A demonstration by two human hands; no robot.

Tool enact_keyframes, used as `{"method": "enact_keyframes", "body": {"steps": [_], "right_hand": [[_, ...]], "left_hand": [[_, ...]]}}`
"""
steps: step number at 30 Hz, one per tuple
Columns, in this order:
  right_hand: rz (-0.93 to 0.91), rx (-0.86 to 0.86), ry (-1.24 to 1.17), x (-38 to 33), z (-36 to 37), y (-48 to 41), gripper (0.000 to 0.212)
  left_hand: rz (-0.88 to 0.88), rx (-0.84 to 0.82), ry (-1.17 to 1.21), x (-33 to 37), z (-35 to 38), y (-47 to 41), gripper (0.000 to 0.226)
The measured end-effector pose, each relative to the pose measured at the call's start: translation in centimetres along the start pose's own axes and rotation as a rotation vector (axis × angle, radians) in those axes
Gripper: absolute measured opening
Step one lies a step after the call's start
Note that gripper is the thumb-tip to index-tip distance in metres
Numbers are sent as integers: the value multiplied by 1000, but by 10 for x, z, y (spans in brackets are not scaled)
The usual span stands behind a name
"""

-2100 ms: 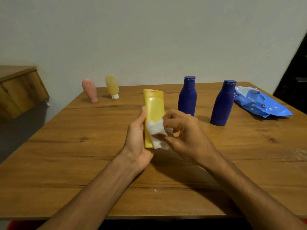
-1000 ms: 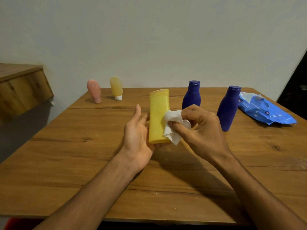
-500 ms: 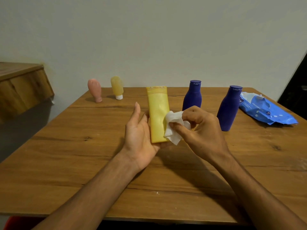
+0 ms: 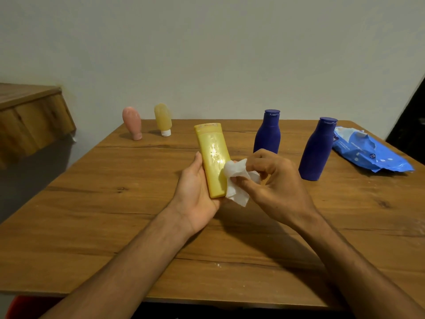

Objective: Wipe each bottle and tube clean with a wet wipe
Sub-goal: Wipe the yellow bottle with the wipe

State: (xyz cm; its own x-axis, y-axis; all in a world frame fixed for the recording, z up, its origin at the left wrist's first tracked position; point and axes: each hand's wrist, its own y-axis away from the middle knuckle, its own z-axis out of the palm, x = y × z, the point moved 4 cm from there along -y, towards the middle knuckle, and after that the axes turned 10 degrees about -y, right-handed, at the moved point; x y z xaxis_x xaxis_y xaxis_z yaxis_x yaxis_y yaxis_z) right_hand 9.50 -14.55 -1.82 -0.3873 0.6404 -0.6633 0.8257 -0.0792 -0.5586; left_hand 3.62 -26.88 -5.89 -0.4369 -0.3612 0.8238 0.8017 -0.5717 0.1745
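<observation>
**A:** Centre of the picture: the left hand (image 4: 195, 194) cradles the yellow bottle (image 4: 212, 157) above the table (image 4: 115, 226), thumb along its left edge and fingers wrapped behind it. The bottle stands nearly upright, cap end at twelve o'clock.

**B:** The right hand (image 4: 276, 187) has the wet wipe (image 4: 236, 180) bunched and pinched between thumb and fingertips, pressed on the bottle's lower right flank at about four o'clock. There's a wet sheen on the front face, so I'd judge this is mid-wipe.

**A:** Where's the risk?

**B:** Grip, mainly. A damp plastic body held from behind can squirt out of the palm if the wipe pushes hard sideways. Also, a balled-up wipe only touches a small patch, so the cap and back may get missed.

**A:** And beyond the hands?

**B:** At one o'clock there's the first blue bottle (image 4: 268, 134), close behind the right knuckles. The second blue bottle (image 4: 315, 150) is at two, with the wipes pack (image 4: 370, 150) just past it. A wide flick of the right elbow or wrist could topple either bottle.

**A:** Far corner?

**B:** The pink tube (image 4: 133, 123) and the pale yellow tube (image 4: 162, 118) are at eleven o'clock, standing on their caps, well apart from the action. They look tippy when their turn comes.
</observation>
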Motion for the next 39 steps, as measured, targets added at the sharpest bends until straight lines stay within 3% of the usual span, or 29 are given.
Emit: {"method": "enact_keyframes", "body": {"steps": [4, 9, 14, 18, 22, 26, 31, 39], "right_hand": [[30, 2, -15, -2, -3, 1, 9], [-3, -183, 19, -9, 9, 6, 9], [-77, -51, 50, -9, 8, 3, 7], [-145, -191, 59, -13, 15, 7, 5], [-201, -110, 81, -18, 12, 7, 4], [-221, -205, 129, -20, 15, 9, 3], [-239, 15, 138, -18, 12, 9, 8], [-232, 168, 109, -15, 8, 11, 13]], "left_hand": [[-7, 3, 0, -1, -2, -2, 59], [-8, -10, -51, -2, 1, 2, 63], [-2, -82, -48, -7, 7, 5, 71], [9, -89, -31, -6, 4, 2, 77], [39, -96, -49, -6, 6, 2, 75], [30, -120, -75, -9, 10, 6, 65], [50, -175, -113, -15, 18, 8, 49], [57, -242, -135, -14, 19, 12, 56]]}}
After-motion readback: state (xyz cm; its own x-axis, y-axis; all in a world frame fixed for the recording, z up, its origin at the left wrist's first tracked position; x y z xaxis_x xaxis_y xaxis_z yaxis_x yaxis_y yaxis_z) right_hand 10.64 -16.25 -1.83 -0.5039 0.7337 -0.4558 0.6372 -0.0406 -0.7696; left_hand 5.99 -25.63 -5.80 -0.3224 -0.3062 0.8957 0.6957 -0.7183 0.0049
